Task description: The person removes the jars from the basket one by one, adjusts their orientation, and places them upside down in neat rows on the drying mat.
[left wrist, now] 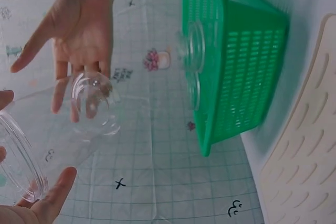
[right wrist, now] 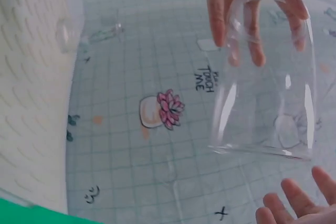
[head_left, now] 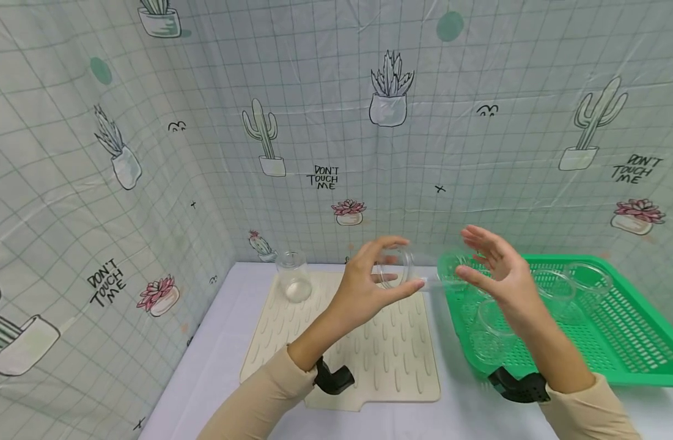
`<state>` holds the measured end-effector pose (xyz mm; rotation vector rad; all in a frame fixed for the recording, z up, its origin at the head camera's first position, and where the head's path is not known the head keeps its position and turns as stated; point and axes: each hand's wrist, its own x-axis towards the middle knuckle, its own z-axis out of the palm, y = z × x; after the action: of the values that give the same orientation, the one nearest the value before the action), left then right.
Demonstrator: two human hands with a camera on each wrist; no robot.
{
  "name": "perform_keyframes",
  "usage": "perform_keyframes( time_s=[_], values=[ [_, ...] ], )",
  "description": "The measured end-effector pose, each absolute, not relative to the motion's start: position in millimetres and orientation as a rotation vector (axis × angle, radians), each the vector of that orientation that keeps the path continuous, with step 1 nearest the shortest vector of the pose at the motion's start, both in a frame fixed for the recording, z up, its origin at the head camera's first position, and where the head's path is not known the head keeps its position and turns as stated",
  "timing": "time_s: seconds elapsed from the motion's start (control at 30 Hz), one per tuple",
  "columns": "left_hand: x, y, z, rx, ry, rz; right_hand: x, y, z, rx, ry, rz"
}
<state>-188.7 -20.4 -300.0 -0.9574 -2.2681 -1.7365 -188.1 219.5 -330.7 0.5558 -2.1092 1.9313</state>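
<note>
A clear jar (right wrist: 268,87) lies on its side in mid-air, its ridged rim toward my left hand (head_left: 366,278) and its base toward the right. My left hand grips it round the rim end, thumb (left wrist: 55,195) below and fingers above. Just past the base, my right hand (head_left: 501,272) is held with fingers spread and palm facing the jar, apparently apart from it. Another clear jar (head_left: 294,278) stands upright on the back left corner of the cream drying mat (head_left: 380,348).
To the right, a green plastic basket (head_left: 639,330) holds several clear jars (head_left: 490,330). A white cloth (head_left: 204,366) covers the table. Behind and at the left hangs a gridded curtain (head_left: 314,79) printed with cacti.
</note>
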Motion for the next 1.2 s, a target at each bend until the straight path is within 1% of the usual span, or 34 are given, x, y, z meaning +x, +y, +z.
perform_keyframes(
  time_s=[0.27,0.43,0.63,0.83,0.97,1.2],
  values=[
    [-195,-23,-303,-0.983,-2.199,-1.845,-191,202,-351,0.409,-1.608,2.499],
    [-198,-25,-307,-1.002,-2.155,-1.873,-193,187,-364,0.366,-1.333,2.735],
    [-199,-25,-310,-1.002,-2.122,-1.897,-192,171,-375,0.380,-1.079,2.915],
    [-199,-24,-311,-0.993,-2.112,-1.920,-193,156,-378,0.318,-0.631,3.129],
    [-200,-23,-312,-0.994,-2.110,-1.937,-194,149,-376,0.235,-0.421,3.170],
    [-202,-22,-314,-1.011,-2.103,-1.969,-195,145,-373,0.144,-0.369,3.143]
  ],
)
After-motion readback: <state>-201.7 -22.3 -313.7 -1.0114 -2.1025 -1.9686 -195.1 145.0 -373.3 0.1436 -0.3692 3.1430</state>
